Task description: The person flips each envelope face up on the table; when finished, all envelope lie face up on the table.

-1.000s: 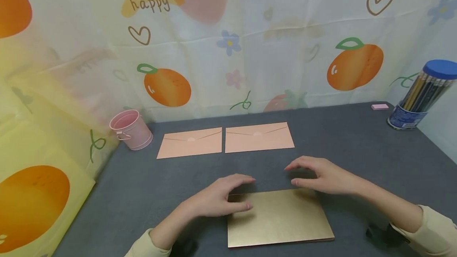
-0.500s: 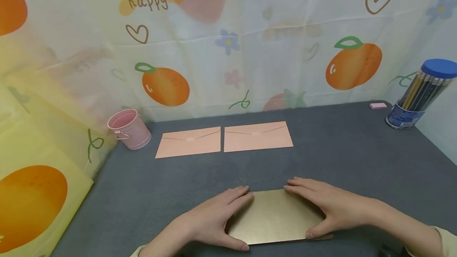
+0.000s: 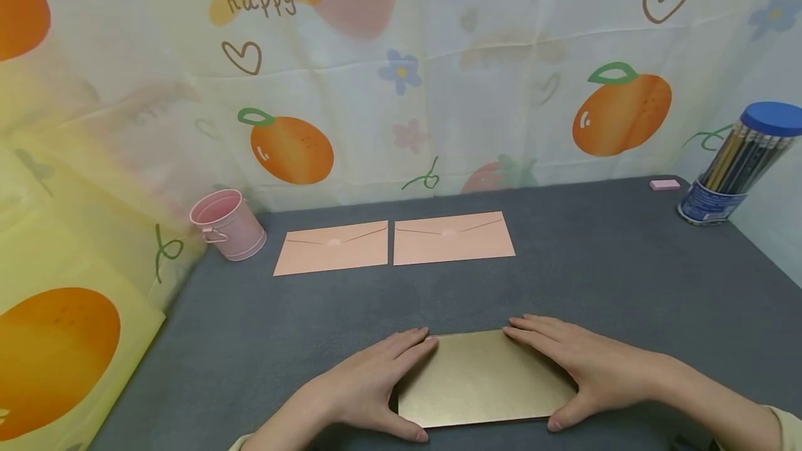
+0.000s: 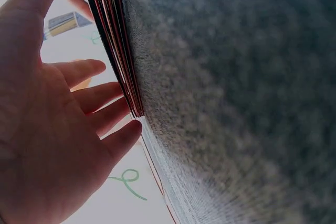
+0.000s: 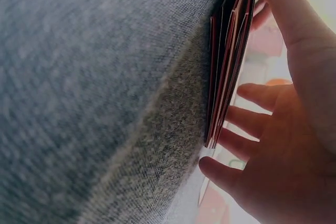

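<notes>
Near the front edge of the grey felt table (image 3: pixel 626 256) lies a gold stack of envelopes (image 3: pixel 482 381), flat, long side facing the person. Left hand (image 3: pixel 370 388) cups the stack's left end: fingers straight and close together along the far left corner, thumb on the near left corner. Right hand (image 3: pixel 583 367) mirrors it on the right end, fingers laid over the far right part of the top sheet, thumb at the near right corner. Neither hand curls around the stack; both press in from the sides. Left wrist view shows the stack's layered red-edged sheets (image 4: pixel 113 40) against the felt, left fingers (image 4: pixel 105 124) slightly spread beside them. Right wrist view shows the same edges (image 5: pixel 226 61) with right fingers (image 5: pixel 247 119) touching them, a bit apart.

Farther back, two pink envelopes (image 3: pixel 395 246) lie side by side, flaps closed, just apart. Pink bucket (image 3: pixel 227 223) stands left of them by the fruit-print backdrop (image 3: pixel 401 75). Pencil tub with blue lid (image 3: pixel 739 162) leans at far right, pink eraser (image 3: pixel 664 184) near it.
</notes>
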A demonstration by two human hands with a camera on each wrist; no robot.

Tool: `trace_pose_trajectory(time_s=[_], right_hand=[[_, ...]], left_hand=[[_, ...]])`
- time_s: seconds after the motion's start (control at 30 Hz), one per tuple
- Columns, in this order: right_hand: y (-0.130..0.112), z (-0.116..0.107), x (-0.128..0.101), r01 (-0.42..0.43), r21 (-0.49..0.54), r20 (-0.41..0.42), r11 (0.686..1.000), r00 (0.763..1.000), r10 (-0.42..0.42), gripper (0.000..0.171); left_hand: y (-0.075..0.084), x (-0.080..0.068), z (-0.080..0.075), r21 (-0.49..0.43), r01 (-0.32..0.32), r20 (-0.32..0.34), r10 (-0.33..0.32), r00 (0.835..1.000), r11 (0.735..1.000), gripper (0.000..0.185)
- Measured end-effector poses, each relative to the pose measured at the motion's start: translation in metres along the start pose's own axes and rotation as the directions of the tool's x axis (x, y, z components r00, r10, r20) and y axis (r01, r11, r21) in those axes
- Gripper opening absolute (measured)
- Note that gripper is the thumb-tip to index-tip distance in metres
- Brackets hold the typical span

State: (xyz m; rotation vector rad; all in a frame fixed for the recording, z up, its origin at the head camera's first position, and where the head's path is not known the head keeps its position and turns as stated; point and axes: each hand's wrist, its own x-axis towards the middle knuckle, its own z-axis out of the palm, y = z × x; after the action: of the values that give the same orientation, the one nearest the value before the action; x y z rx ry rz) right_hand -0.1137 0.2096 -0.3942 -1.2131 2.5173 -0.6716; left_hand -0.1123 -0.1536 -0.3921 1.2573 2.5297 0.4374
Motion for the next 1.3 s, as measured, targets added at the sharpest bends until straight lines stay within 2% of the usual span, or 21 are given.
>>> trace_pose_trajectory(time_s=[0.4, 0.7, 1.0, 1.13, 1.3], right_hand=[[-0.001, 0.001, 0.0, 0.015, -0.034, -0.044, 0.999, 0.999, -0.017, 0.097], [-0.001, -0.002, 0.0, 0.011, 0.013, -0.038, 1.0, 0.999, -0.01, 0.093], [-0.002, -0.01, -0.004, -0.008, 0.003, -0.029, 1.0, 1.0, 0.009, 0.073], [0.001, -0.013, -0.002, 0.01, 0.014, -0.05, 1.0, 0.999, -0.009, 0.059], [0.006, -0.016, 0.001, 0.078, 0.117, -0.114, 0.99, 0.991, -0.065, 0.043]], left_hand=[[-0.002, 0.002, -0.001, -0.007, -0.018, -0.029, 0.018, 0.999, 1.0, 0.1], [-0.004, 0.0, -0.003, -0.055, 0.002, -0.013, -0.003, 1.0, 0.998, 0.091], [-0.008, -0.003, -0.007, -0.169, 0.052, 0.01, -0.051, 0.999, 0.984, 0.072], [-0.013, -0.002, -0.009, -0.249, 0.014, -0.015, -0.018, 1.0, 0.968, 0.062], [-0.018, 0.001, -0.013, -0.302, -0.06, -0.106, 0.029, 0.994, 0.951, 0.044]])
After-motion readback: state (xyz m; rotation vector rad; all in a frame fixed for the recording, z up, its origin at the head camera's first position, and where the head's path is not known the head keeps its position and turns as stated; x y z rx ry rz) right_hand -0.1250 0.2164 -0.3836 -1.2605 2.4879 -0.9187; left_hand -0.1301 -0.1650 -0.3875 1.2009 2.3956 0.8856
